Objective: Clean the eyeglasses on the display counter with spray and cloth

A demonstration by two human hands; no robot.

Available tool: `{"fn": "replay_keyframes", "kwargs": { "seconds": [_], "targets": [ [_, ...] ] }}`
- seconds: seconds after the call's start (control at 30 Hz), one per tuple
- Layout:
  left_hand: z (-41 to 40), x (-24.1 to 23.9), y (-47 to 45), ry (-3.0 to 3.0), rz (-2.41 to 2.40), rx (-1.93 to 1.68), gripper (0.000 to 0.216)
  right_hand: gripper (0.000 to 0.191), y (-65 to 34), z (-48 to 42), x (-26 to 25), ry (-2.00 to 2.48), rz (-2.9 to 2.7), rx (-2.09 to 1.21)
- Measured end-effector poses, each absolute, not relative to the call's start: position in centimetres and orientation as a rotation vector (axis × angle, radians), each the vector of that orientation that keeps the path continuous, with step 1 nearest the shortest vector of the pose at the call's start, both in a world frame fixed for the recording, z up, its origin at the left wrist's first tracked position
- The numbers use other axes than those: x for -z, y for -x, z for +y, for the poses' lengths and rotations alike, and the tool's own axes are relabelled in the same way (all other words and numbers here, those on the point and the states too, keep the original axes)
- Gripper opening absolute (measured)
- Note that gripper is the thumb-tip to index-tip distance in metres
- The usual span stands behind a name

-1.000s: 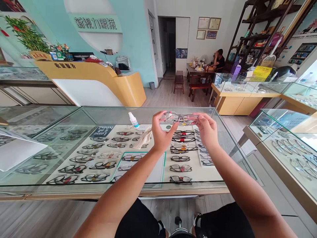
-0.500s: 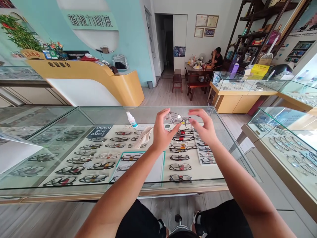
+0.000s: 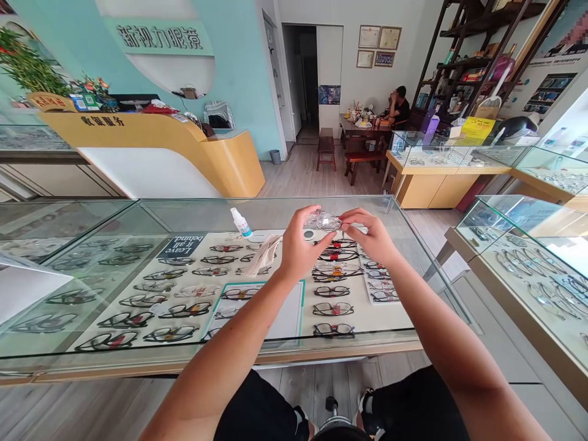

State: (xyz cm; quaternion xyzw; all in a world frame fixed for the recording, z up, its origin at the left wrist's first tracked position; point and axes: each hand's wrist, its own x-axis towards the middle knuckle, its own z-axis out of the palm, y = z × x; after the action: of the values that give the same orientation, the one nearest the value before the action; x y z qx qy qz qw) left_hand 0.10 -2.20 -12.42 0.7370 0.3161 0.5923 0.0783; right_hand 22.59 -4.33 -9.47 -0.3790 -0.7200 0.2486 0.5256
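Observation:
Both my hands are raised over the glass display counter (image 3: 138,211). My left hand (image 3: 299,244) pinches the left side of a pair of clear-framed glasses (image 3: 326,220). At the right side of the same pair, my right hand (image 3: 370,237) has its fingertips pinched on the frame. The glasses are turned so that mostly one lens shows. A small white spray bottle (image 3: 241,223) with a blue label stands on the counter left of my hands. A beige cloth (image 3: 265,253) lies beside the bottle.
Under the glass lie several rows of glasses (image 3: 333,309) on a white tray. More glass cases (image 3: 519,257) stand at the right. A yellow reception desk (image 3: 160,150) is behind. A person (image 3: 399,109) sits at a far table.
The glasses were held out flat between both hands. My right hand let go for a moment, then closed on the frame again, and the pair is now turned and bunched closer together.

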Motion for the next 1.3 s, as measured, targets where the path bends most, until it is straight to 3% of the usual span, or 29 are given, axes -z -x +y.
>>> {"fn": "replay_keyframes", "kwargs": {
  "seconds": [0.3,0.7,0.8,0.87,0.93,0.97,1.1,1.3],
  "targets": [
    [-1.7,12.9,-0.3,-1.908,0.742,-1.626,0.081,0.037,-22.6,-3.5,10.4,0.851,-1.617,-0.976],
    [-1.6,12.7,-0.4,-1.666,0.622,-1.432,0.086,0.029,-22.3,-3.7,10.3,0.858,-1.510,-1.187],
    [-2.1,12.6,-0.7,-1.726,0.731,-1.634,0.088,0.033,-22.2,-3.5,10.5,0.899,-1.510,-1.090],
    [-2.8,12.4,-0.9,-1.755,0.932,-1.795,0.063,0.035,-21.9,-3.5,10.8,0.964,-1.512,-0.935],
    [-3.6,12.3,-1.2,-1.778,1.070,-1.725,0.031,0.031,-21.3,-3.7,11.2,1.032,-1.541,-0.688],
    [-3.9,12.3,-1.4,-1.778,1.080,-1.624,0.028,0.028,-20.9,-3.9,11.5,1.055,-1.563,-0.543],
    [-4.2,12.4,-2.1,-1.650,1.023,-1.418,0.039,0.027,-19.6,-4.8,12.4,1.062,-1.685,-0.077],
    [-3.4,12.0,-2.0,-1.412,1.054,-1.460,0.047,0.040,-19.1,-5.1,12.9,1.089,-1.938,0.114]
  ]
}}
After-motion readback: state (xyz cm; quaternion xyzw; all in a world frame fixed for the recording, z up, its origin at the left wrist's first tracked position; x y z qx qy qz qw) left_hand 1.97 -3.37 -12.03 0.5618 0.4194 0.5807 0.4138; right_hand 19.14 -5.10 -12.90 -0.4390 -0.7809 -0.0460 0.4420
